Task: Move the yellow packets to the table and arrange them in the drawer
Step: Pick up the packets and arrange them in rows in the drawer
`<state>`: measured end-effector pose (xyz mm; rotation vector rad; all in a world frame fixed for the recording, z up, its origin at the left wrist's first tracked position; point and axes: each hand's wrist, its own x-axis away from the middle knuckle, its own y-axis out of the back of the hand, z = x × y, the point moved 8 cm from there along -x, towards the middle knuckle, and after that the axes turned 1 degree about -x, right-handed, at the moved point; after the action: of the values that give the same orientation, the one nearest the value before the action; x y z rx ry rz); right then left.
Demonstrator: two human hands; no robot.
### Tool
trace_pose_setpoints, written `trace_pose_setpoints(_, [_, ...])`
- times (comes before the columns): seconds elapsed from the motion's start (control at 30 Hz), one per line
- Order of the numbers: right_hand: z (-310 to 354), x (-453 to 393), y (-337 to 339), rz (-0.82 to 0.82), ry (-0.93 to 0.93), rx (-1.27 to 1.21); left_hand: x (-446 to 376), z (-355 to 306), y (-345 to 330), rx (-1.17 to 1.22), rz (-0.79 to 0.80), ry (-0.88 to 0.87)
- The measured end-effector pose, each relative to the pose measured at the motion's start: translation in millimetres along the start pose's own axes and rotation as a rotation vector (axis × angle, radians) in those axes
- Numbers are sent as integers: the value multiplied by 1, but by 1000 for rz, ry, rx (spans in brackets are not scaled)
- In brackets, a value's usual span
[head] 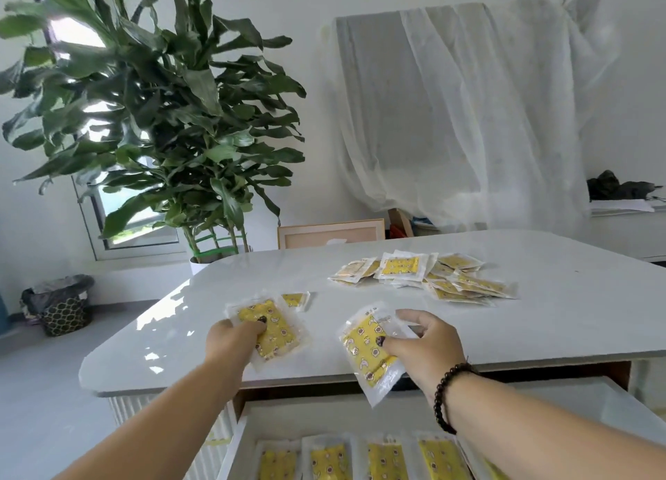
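One yellow packet (271, 331) is pinned near the counter's front-left edge by the left hand (236, 339), thumb curled on top of it. A second packet (371, 353) is pinched in the right hand (425, 346) and held tilted over the front edge, above the open drawer (576, 400). A row of packets (364, 461) is already lined up inside that drawer. A small packet (295, 299) is lying just behind the left one, and a loose pile (425, 274) is spread further back toward the middle of the counter (558, 317). Packets are clear plastic with yellow patterned contents. Counter's glossy white with rounded corners. A big potted plant (155, 119) is seen behind the left corner, a bin (61, 310) on the floor, and something draped in white sheet (468, 119) at the back.
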<state>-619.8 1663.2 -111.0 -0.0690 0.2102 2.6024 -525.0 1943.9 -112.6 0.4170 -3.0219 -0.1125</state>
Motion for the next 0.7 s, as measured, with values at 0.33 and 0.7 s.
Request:
trace_pose_setpoints(0.33, [-47, -94, -32, -5, -104, -91, -130, 18, -46, 80, -71, 57])
trace_pose_setpoints(0.7, [-51, -100, -44, 43, -78, -116, -166, 26, -53, 63, -250, 157])
